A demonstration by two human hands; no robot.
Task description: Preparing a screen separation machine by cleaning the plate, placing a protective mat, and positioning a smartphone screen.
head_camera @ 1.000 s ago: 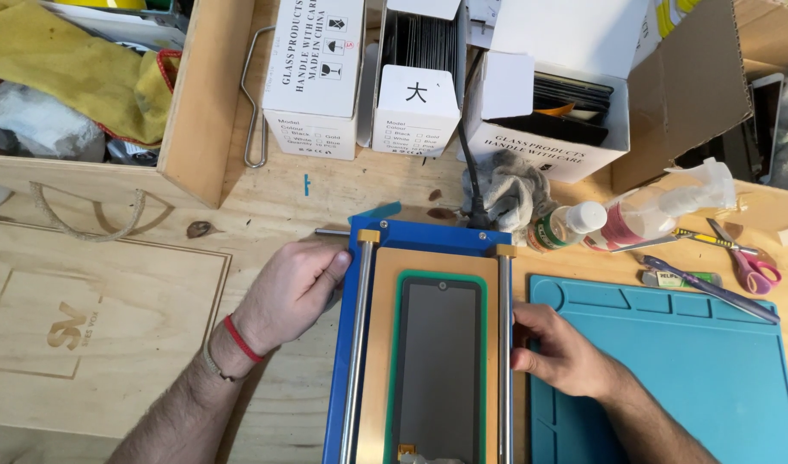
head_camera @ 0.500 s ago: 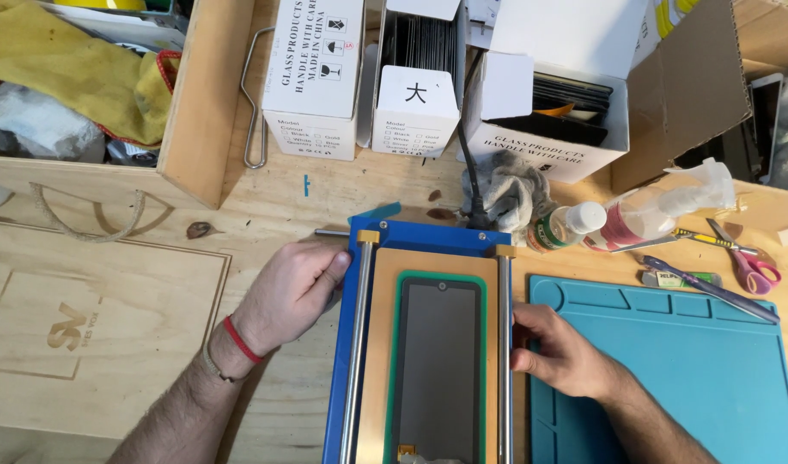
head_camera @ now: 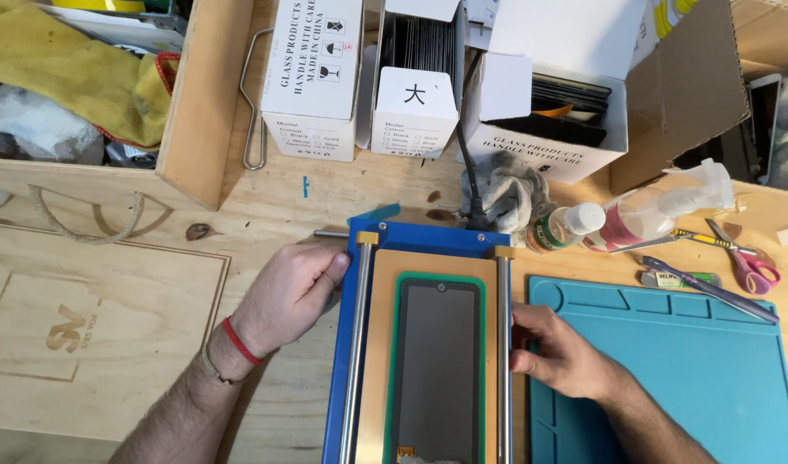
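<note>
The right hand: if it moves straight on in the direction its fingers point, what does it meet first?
The right hand points toward the person's left, and its fingertips already lie against the right metal rail of the blue frame. Beyond the rail comes the dark phone screen in its green holder; relative heights are unclear.

I see a plywood workbench [head_camera: 265, 206] carrying everything. At six o'clock a blue jig [head_camera: 342, 361] sits flat on it. At four o'clock lies a teal silicone mat [head_camera: 686, 369], just beside the jig. Near two o'clock lie pink-handled scissors [head_camera: 750, 262] and a plastic spray bottle [head_camera: 660, 206]. Three white cardboard boxes [head_camera: 312, 77] stand at twelve. A wooden crate [head_camera: 200, 112] rests at ten.
</note>
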